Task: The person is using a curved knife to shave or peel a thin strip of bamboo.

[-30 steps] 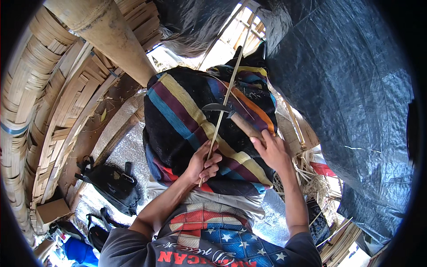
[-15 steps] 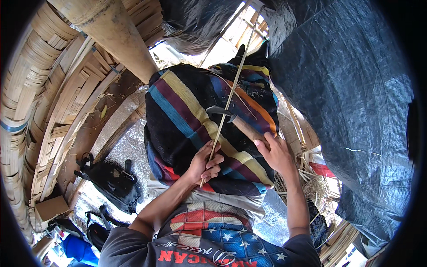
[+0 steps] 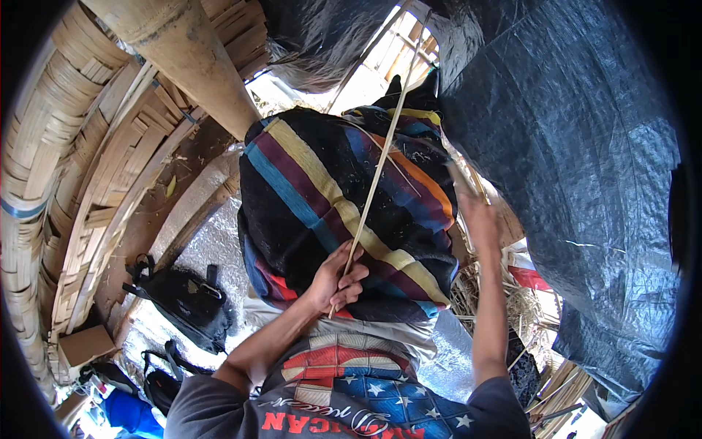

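Note:
My left hand [image 3: 338, 282] is closed around the lower end of a long, thin bamboo strip [image 3: 382, 157]. The strip slants up and away across a dark cloth [image 3: 281, 208] with colored stripes, which covers my lap. Off the cloth's right edge is my right hand [image 3: 482, 223], smeared by motion but still closed on the wooden handle of a small knife [image 3: 461, 178]. Its blade is too blurred to make out.
A thick bamboo pole [image 3: 194, 62] and woven bamboo wall [image 3: 44, 146] stand at the left. A dark tarp [image 3: 578, 146] hangs at the right. Black bags [image 3: 183, 304] lie on the silvery floor sheet, left of me. Loose shavings [image 3: 504, 304] lie at the right.
My right hand has swung up and to the right with the knife, away from the strip its curved blade was crossing. My left hand stays nearly in place on the strip.

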The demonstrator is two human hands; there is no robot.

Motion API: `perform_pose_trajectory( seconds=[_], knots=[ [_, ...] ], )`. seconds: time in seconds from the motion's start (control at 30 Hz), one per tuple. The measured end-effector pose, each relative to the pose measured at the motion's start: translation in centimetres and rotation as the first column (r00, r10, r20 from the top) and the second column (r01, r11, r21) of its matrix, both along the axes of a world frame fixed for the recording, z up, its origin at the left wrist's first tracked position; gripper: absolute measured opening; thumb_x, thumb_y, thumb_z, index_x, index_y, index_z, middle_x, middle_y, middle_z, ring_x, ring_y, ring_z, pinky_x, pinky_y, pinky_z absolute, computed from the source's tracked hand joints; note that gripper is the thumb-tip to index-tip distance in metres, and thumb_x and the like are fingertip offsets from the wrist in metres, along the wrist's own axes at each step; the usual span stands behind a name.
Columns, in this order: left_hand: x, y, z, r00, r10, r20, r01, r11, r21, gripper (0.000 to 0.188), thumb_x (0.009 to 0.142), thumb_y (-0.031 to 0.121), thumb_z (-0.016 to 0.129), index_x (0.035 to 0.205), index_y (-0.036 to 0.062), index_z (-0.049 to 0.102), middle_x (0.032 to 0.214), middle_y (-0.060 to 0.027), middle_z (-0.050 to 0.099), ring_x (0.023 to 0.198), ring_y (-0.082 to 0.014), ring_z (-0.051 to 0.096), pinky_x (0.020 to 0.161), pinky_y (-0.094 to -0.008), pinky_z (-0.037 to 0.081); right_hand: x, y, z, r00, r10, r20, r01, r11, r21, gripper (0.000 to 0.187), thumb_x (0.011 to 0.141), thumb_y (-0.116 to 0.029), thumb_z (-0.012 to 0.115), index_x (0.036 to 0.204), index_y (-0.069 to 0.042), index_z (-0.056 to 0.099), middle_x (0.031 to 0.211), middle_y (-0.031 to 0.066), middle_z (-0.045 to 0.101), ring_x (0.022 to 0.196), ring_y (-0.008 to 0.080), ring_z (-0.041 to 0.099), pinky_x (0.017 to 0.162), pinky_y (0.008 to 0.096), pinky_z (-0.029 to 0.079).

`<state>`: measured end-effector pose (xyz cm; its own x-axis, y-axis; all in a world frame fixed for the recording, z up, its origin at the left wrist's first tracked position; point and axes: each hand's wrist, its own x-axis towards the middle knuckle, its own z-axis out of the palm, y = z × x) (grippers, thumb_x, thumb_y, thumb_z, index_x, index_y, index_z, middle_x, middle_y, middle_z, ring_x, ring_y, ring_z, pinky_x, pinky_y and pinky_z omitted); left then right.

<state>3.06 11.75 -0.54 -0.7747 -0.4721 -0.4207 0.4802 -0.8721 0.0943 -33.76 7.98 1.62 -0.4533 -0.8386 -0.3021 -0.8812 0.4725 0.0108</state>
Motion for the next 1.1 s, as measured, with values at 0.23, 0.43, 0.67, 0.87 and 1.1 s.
perform_pose_trajectory(
  seconds=[0.23, 0.43, 0.67, 0.87, 1.1],
  knots=[
    [0.2, -1.5, -0.8, 0.989, 0.097, -0.114, -0.090, 0.994, 0.066, 0.020, 0.114, 0.030, 0.029, 0.107, 0.0187, 0.044, 0.057, 0.0030, 0.038, 0.030, -0.0061, 0.030, 0.027, -0.0218, 0.022, 4.1, 3.6, 3.0, 0.982, -0.050, 0.181, 0.091, 0.970, -0.226, 0.063, 0.106, -0.059, 0.041, 0.132, -0.005, 0.058, 0.111, 0.0352, 0.067, 0.111, 0.0557, 0.061, 0.096, 0.0601, 0.047],
    [0.1, -1.6, -0.9, 0.990, 0.059, -0.129, -0.055, 0.998, 0.041, 0.016, 0.113, 0.029, 0.033, 0.104, 0.0190, 0.042, 0.056, 0.0035, 0.037, 0.030, -0.0058, 0.029, 0.027, -0.0223, 0.021, 11.2, 4.3, 4.5, 0.927, 0.225, 0.298, -0.182, 0.969, -0.166, 0.049, 0.104, -0.054, 0.053, 0.112, -0.006, 0.062, 0.088, 0.0293, 0.069, 0.085, 0.0521, 0.067, 0.076, 0.0603, 0.051],
    [0.4, -1.7, -0.6, 0.994, 0.053, -0.094, -0.048, 0.997, 0.052, 0.014, 0.113, 0.028, 0.032, 0.105, 0.0192, 0.040, 0.056, 0.0035, 0.036, 0.030, -0.0054, 0.029, 0.027, -0.0221, 0.021, 11.7, 2.8, 3.7, 0.927, 0.271, 0.259, -0.265, 0.963, -0.058, 0.044, 0.104, -0.048, 0.056, 0.119, -0.007, 0.058, 0.093, 0.0311, 0.068, 0.092, 0.0522, 0.065, 0.077, 0.0593, 0.051],
    [0.1, -1.5, -1.0, 0.998, 0.042, -0.047, -0.041, 0.999, 0.009, 0.015, 0.113, 0.029, 0.032, 0.104, 0.0196, 0.041, 0.057, 0.0043, 0.034, 0.031, -0.0052, 0.029, 0.027, -0.0221, 0.021, 10.1, 2.9, 0.7, 0.916, 0.367, 0.160, -0.342, 0.925, -0.164, 0.049, 0.103, -0.049, 0.057, 0.121, -0.003, 0.057, 0.089, 0.0317, 0.068, 0.082, 0.0509, 0.066, 0.070, 0.0583, 0.053],
    [-0.2, -2.1, -1.1, 0.997, 0.076, 0.006, -0.076, 0.989, 0.125, 0.017, 0.112, 0.025, 0.032, 0.104, 0.0170, 0.044, 0.058, 0.0050, 0.036, 0.031, -0.0032, 0.030, 0.025, -0.0201, 0.025, 9.4, 0.8, 0.4, 0.879, 0.478, 0.006, -0.474, 0.873, -0.119, 0.053, 0.100, -0.052, 0.061, 0.121, -0.003, 0.058, 0.081, 0.0269, 0.070, 0.075, 0.0464, 0.070, 0.063, 0.0577, 0.055]
  ],
)
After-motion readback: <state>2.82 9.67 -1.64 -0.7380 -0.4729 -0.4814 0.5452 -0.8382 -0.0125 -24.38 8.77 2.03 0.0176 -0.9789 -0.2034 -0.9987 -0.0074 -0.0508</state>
